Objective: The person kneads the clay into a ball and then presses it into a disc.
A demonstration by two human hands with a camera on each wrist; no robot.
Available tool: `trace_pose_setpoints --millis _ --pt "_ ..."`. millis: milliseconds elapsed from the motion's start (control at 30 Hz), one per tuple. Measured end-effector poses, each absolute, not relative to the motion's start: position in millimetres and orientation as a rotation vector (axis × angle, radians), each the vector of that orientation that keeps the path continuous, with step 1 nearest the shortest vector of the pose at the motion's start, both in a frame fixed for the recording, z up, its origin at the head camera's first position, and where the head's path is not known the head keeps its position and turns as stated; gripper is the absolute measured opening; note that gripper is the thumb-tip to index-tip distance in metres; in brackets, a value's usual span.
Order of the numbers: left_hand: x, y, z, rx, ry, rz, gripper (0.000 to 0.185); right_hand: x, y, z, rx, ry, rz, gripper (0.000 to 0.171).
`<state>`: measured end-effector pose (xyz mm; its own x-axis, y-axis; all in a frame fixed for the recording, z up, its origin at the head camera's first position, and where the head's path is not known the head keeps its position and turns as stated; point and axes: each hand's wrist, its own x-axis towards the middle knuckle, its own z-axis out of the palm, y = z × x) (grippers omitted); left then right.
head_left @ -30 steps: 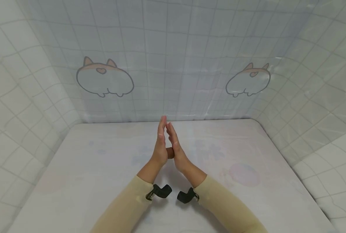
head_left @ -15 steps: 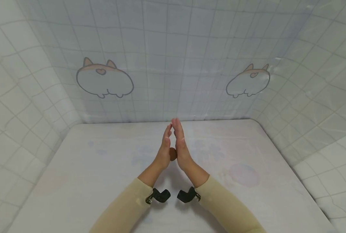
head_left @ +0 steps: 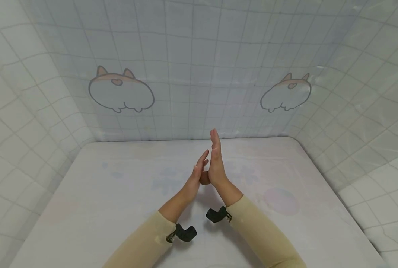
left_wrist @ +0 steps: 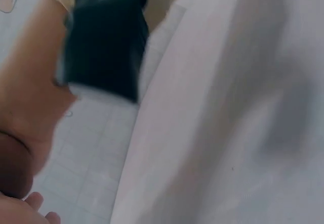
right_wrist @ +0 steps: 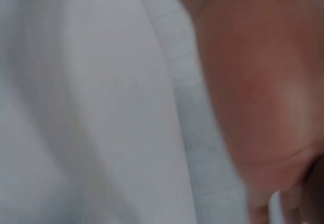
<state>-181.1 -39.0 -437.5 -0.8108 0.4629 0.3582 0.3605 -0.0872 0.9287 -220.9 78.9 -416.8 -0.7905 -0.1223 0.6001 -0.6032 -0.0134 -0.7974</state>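
Brown, smooth, rounded lump (head_left: 204, 178), its material hard to tell, sits between the heels of two facing bare hands, raised over the tabletop. Nearest the head camera lie two cream cloth sleeves, left (head_left: 142, 240) and right (head_left: 262, 230), slanting inward from the lower edge. At each cuff juts a black, elbow-shaped wrist mount, one on the left arm (head_left: 186, 233) and one on the right (head_left: 215, 215), the two well apart. Beyond the cuffs, the left hand (head_left: 195, 178) leans toward the right hand (head_left: 216, 167), which stands more upright and reaches farther forward. Both have their fingers extended rather than wrapped; the palms press the lump from either side. Whether the left fingertips touch the right hand cannot be told. In the left wrist view the lump shows at the left edge, touching skin above and below; in the right wrist view only a dark part of it shows.

Under the arms spreads a white, smooth-surfaced table (head_left: 95, 208) with faint pastel prints, among them a pinkish oval (head_left: 280, 201). Farthest off rises glossy pale sheeting (head_left: 205, 74) with a grey grid, bearing two cartoon animal rears, left (head_left: 121, 93) and right (head_left: 286, 96).
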Motion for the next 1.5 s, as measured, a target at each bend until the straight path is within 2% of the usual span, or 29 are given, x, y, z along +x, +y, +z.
trace_pose_setpoints --millis 133,300,567,733,933,1133,1500 --pt "-178 -38 -435 0.987 2.064 2.110 0.100 -223 79 -420 0.715 -1.973 1.877 0.104" --pt "-175 -38 -431 1.049 2.025 2.196 0.100 -208 79 -406 0.727 -2.043 1.949 0.109" --pt "-177 -38 -423 1.092 2.032 2.291 0.096 -216 75 -436 0.865 -2.094 2.036 0.090" --pt "-182 -36 -421 1.007 2.132 2.311 0.099 -208 71 -437 0.940 -2.077 2.022 0.092" --pt "-188 -37 -423 0.921 2.293 2.319 0.099 -198 67 -434 1.006 -2.051 1.968 0.085" --pt "-197 -42 -424 0.733 2.397 2.313 0.100 -191 65 -433 1.067 -2.020 1.952 0.086" --pt "-199 -47 -427 0.576 2.361 2.120 0.087 -181 66 -423 1.077 -1.950 1.908 0.088"
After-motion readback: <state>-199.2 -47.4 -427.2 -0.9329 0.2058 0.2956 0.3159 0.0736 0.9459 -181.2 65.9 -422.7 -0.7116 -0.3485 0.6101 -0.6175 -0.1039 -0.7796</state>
